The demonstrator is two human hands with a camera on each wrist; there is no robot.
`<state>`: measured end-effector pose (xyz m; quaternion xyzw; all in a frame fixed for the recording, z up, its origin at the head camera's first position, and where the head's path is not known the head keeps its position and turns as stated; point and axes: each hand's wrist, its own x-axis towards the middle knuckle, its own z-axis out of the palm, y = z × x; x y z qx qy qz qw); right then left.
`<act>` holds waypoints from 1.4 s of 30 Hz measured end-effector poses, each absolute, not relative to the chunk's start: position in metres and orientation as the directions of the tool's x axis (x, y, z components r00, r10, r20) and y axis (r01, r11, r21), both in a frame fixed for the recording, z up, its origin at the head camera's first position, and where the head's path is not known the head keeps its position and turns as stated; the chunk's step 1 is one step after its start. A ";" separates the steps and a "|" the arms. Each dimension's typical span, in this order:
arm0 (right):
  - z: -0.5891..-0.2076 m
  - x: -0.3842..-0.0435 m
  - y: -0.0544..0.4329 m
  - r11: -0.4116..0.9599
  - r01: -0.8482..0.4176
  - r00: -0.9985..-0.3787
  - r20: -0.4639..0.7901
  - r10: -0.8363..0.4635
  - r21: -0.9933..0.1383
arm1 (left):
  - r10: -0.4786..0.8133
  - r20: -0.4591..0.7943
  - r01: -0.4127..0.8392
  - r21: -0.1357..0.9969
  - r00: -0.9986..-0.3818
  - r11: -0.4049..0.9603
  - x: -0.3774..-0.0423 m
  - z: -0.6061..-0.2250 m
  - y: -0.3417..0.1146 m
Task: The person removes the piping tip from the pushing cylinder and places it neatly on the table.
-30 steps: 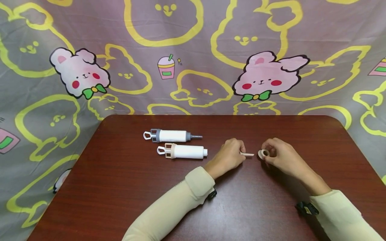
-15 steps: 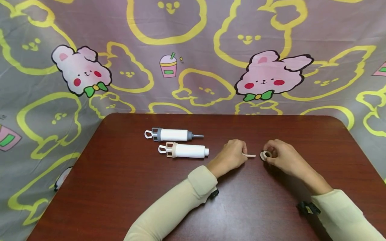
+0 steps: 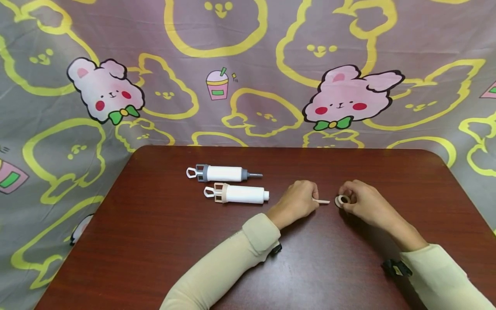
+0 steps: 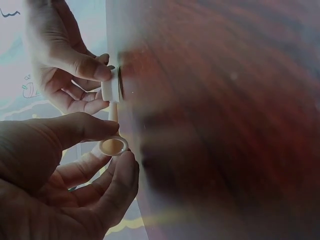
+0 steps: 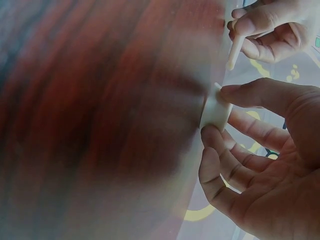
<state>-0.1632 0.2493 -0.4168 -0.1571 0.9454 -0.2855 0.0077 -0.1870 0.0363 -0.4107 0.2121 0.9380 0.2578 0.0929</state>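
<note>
My left hand (image 3: 296,200) pinches a slim beige nozzle (image 3: 323,201) by its wider end, its narrow tip pointing right. In the left wrist view the nozzle's hollow round base (image 4: 113,146) shows between thumb and fingers. My right hand (image 3: 366,201) pinches a short cream ring-shaped cap (image 3: 339,201) between thumb and fingers, close over the table. Its round opening shows in the head view, and its side wall in the right wrist view. A small gap separates the nozzle tip from the cap in the head view.
Left of my hands lie two white syringe-like tubes with pull handles. The farther tube (image 3: 225,173) has grey fittings and a thin grey nozzle; the nearer tube (image 3: 246,194) has a beige collar and a bare white neck. A patterned cloth (image 3: 248,73) hangs behind the brown table (image 3: 155,258).
The head view has shifted slightly. The cap has turned a little in my right hand's fingers, and both hands keep nearly the same place and their hold.
</note>
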 end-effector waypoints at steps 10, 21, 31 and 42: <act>-0.418 -0.164 0.250 0.784 -0.313 -0.945 0.094 -0.313 -0.536 | 0.448 -0.064 0.346 0.539 -0.892 0.768 -0.187 -0.413 0.037; -0.418 -0.163 0.250 0.783 -0.315 -0.944 0.093 -0.316 -0.537 | 0.442 -0.080 0.328 0.557 -0.893 0.763 -0.188 -0.414 0.038; -0.419 -0.163 0.251 0.783 -0.301 -0.947 0.076 -0.312 -0.544 | 0.449 -0.079 0.331 0.565 -0.890 0.756 -0.188 -0.415 0.039; -0.419 -0.164 0.252 0.782 -0.292 -0.948 0.060 -0.311 -0.551 | 0.458 -0.091 0.333 0.564 -0.884 0.756 -0.188 -0.413 0.040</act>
